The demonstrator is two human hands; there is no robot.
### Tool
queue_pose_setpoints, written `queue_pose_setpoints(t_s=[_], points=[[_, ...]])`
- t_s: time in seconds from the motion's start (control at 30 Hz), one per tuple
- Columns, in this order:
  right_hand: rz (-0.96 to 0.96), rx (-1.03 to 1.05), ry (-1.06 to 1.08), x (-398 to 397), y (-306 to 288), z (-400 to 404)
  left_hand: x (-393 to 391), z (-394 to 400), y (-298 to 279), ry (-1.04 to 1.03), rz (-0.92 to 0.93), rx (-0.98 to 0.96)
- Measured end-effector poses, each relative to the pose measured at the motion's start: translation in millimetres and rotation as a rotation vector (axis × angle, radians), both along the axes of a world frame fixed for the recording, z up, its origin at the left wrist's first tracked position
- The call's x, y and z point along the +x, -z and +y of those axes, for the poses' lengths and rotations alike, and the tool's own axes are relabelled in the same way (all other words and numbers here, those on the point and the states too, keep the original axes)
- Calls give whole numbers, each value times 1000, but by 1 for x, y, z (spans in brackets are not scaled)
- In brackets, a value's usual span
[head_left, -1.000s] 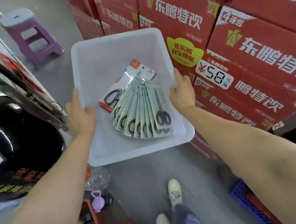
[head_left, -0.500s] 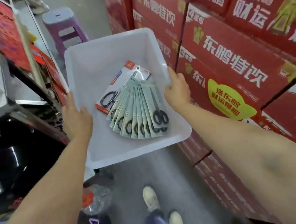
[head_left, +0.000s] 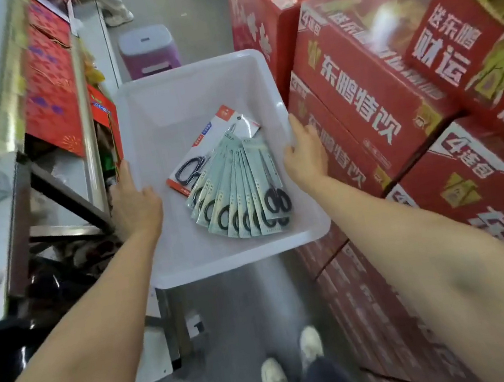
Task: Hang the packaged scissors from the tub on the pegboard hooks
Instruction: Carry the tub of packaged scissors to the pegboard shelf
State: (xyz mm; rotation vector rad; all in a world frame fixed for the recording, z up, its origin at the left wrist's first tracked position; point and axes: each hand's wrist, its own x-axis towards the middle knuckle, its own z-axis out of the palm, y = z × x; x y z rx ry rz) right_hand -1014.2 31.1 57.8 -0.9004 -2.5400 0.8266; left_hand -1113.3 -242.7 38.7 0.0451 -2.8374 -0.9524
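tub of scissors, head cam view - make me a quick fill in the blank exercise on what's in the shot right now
1. The white tub is gripped on its two long rims by the left hand and the ____ hand.
2. The green scissor packs lie fanned out over a single pack with a ____ and white card.
3. The stacked cartons to the person's right are ____.
4. Beyond the tub stands a ____ stool.

Missing words: right; red; red; purple

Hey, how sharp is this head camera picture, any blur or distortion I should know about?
Head view: the fanned scissor packs and white tub are fairly sharp; the shelving at left and red cartons smear with motion blur; the wide lens bends the edges and stretches both forearms.
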Motion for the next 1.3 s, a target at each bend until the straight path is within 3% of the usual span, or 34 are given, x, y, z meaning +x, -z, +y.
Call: queue_pose_setpoints(t_s=[0.67,1.3], points=[[16,-59,-205,-407,-2,69,-344,58,-5,-213,24,11],[-27,-83,-181,-747,-4,144,-688,136,-7,-173,5,8]])
